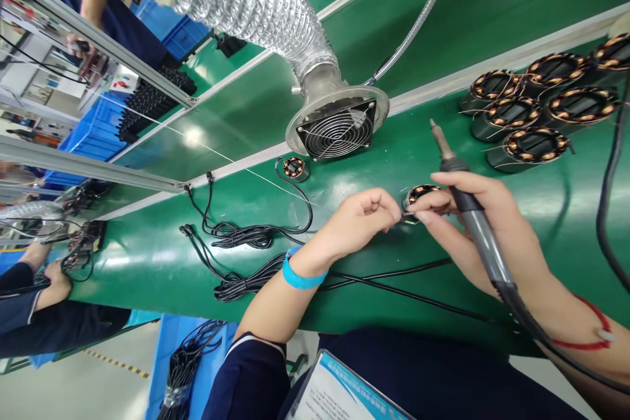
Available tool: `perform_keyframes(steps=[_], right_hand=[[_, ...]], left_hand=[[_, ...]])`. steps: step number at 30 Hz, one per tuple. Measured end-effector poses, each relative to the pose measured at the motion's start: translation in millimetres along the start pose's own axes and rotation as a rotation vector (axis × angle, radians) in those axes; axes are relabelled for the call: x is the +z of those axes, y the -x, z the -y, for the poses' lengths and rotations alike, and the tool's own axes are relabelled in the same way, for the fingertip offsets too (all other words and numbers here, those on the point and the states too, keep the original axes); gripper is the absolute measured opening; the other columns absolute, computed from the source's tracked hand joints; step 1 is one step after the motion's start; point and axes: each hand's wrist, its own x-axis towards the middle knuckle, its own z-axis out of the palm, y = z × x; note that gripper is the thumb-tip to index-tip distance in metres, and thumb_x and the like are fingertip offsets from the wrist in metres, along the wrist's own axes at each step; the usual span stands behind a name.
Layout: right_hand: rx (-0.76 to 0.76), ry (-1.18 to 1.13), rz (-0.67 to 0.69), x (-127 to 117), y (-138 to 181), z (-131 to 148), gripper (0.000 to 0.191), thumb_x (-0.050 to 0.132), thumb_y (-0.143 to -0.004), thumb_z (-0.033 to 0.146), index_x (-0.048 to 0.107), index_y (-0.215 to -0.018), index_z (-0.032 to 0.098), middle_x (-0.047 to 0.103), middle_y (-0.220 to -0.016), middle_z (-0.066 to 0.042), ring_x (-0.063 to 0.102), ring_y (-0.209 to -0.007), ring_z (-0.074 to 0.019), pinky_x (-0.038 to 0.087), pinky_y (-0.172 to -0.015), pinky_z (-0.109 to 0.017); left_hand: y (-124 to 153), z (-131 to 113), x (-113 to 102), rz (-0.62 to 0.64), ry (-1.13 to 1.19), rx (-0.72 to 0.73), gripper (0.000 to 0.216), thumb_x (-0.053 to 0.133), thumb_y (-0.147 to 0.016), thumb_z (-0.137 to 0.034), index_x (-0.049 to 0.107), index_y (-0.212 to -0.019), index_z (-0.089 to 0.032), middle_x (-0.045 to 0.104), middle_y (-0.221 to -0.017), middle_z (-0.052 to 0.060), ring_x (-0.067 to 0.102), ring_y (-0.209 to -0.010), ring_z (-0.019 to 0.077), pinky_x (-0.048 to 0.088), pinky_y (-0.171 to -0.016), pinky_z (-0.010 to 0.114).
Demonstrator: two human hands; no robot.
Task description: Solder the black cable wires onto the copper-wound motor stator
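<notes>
A small round motor stator with copper windings lies on the green belt between my hands. My left hand, with a blue wristband, pinches a thin wire at the stator's left edge. My right hand touches the stator with its fingertips and holds a soldering iron along the palm. The iron's tip points up and away from the stator. Its black cord runs down past my right wrist, which wears a red string.
A fume fan on a silver flexible duct stands just beyond. Several wound stators lie at the right, one more stator by the fan. Black cables coil on the belt. Other people's arms are at the left edge.
</notes>
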Motion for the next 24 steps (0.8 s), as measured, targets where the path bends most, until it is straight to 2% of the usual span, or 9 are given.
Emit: perform_keyframes(steps=[3, 5, 8, 10, 13, 17, 24], right_hand=[[0.086, 0.146, -0.025, -11, 2, -4, 0.04, 0.06, -0.099, 0.036, 0.054, -0.138, 0.027, 0.075, -0.09, -0.001, 0.074, -0.076, -0.0178, 0.06, -0.073, -0.032], [0.048, 0.215, -0.083, -19, 4, -6, 0.042, 0.06, -0.1, 0.037, 0.057, -0.14, 0.026, 0.076, -0.094, -0.003, 0.073, -0.073, -0.0177, 0.059, -0.072, -0.032], [-0.123, 0.287, -0.201, -26, 10, -12, 0.028, 0.07, -0.093, 0.028, 0.069, -0.12, 0.026, 0.075, -0.101, -0.007, 0.072, -0.083, -0.0198, 0.057, -0.075, -0.034], [-0.236, 0.294, -0.241, -26, 14, -18, 0.019, 0.073, -0.088, 0.022, 0.071, -0.106, 0.025, 0.073, -0.09, -0.006, 0.068, -0.074, -0.0186, 0.054, -0.064, -0.031], [-0.289, 0.238, -0.215, -25, 20, -26, 0.012, 0.069, -0.087, 0.021, 0.069, -0.098, 0.024, 0.068, -0.078, -0.004, 0.06, -0.058, -0.015, 0.046, -0.05, -0.028], [-0.225, 0.208, -0.188, -26, 25, -31, 0.006, 0.067, -0.088, 0.027, 0.068, -0.093, 0.023, 0.067, -0.077, -0.005, 0.06, -0.058, -0.0154, 0.043, -0.049, -0.029], [-0.226, 0.202, -0.14, -26, 28, -31, 0.008, 0.065, -0.092, 0.029, 0.067, -0.096, 0.022, 0.066, -0.076, -0.004, 0.057, -0.058, -0.0124, 0.041, -0.051, -0.028]], left_hand=[[-15, 10, 5, -0.18, -0.051, 0.03, 0.017, 0.057, -0.077, -0.004, 0.053, -0.064, -0.015, 0.052, -0.059, -0.007, 0.045, -0.058, 0.0057, 0.035, -0.061, 0.022], [-23, 16, 6, -0.226, -0.052, 0.023, 0.018, 0.057, -0.078, -0.004, 0.053, -0.064, -0.015, 0.051, -0.058, -0.008, 0.044, -0.057, 0.0056, 0.033, -0.06, 0.022], [-26, 20, 8, -0.246, -0.054, 0.011, 0.017, 0.057, -0.079, -0.005, 0.053, -0.065, -0.015, 0.049, -0.056, -0.008, 0.043, -0.056, 0.0054, 0.031, -0.058, 0.021], [-25, 20, 8, -0.258, -0.067, 0.005, 0.018, 0.057, -0.079, -0.006, 0.053, -0.066, -0.016, 0.048, -0.055, -0.009, 0.042, -0.055, 0.0053, 0.03, -0.057, 0.021], [-23, 20, 9, -0.278, -0.086, 0.011, 0.019, 0.058, -0.081, -0.007, 0.052, -0.065, -0.016, 0.047, -0.054, -0.009, 0.04, -0.054, 0.005, 0.028, -0.055, 0.021], [-23, 22, 10, -0.272, -0.082, 0.042, 0.022, 0.058, -0.082, -0.008, 0.051, -0.064, -0.017, 0.046, -0.054, -0.008, 0.039, -0.053, 0.0049, 0.028, -0.053, 0.021], [-24, 22, 10, -0.271, -0.098, 0.044, 0.023, 0.058, -0.083, -0.008, 0.049, -0.064, -0.018, 0.045, -0.054, -0.008, 0.037, -0.052, 0.0051, 0.027, -0.052, 0.021]])
